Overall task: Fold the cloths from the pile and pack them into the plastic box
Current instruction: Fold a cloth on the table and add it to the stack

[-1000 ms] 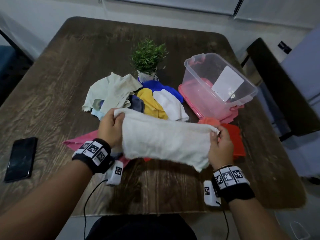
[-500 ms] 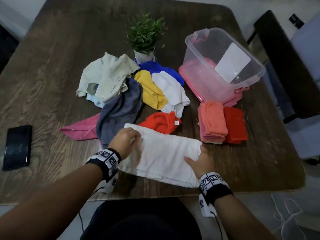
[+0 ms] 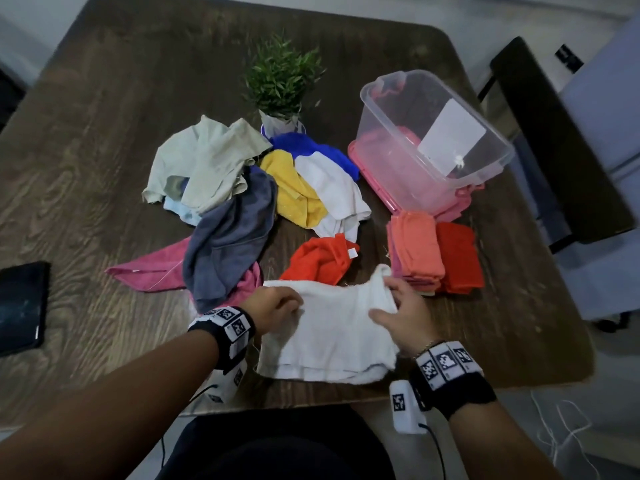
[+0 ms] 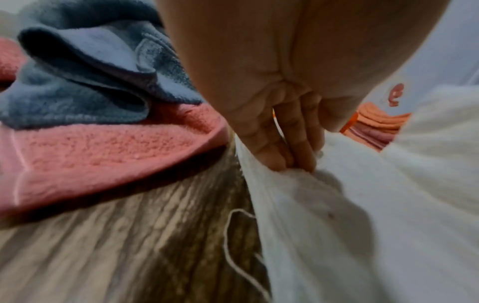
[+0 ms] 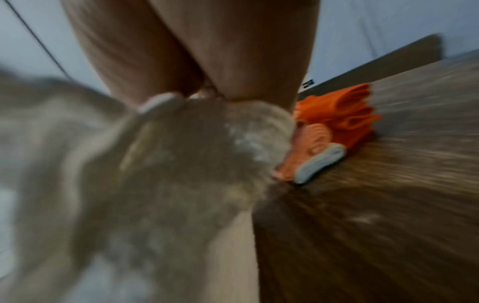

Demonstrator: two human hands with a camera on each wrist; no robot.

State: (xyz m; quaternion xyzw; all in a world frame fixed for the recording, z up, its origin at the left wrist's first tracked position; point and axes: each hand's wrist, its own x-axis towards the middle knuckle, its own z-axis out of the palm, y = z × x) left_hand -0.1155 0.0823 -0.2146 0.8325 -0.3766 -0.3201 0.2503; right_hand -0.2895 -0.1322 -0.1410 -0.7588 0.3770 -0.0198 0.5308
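Note:
A white cloth [image 3: 329,337] lies folded on the near table edge. My left hand [image 3: 282,306] holds down and grips its left edge; in the left wrist view the fingertips [image 4: 282,162] dig into the white cloth [image 4: 362,205]. My right hand [image 3: 389,296] pinches the cloth's right end, lifted and drawn over toward the left; the right wrist view is blurred, with the white cloth [image 5: 194,153] bunched under the thumb. The loose pile [image 3: 263,188] lies behind. The clear plastic box [image 3: 498,147] on its pink lid sits tilted at the back right.
Folded orange and red cloths [image 3: 433,254] are stacked just right of my right hand. A loose red cloth [image 3: 318,261] lies behind the white one. A potted plant [image 3: 282,84] stands behind the pile, a phone [image 3: 20,306] at the left edge, a dark chair [image 3: 554,140] to the right.
The white cloth went from held up in the air to lying on the table. My right hand has since lifted its right end and carried it leftward, so the cloth looks narrower.

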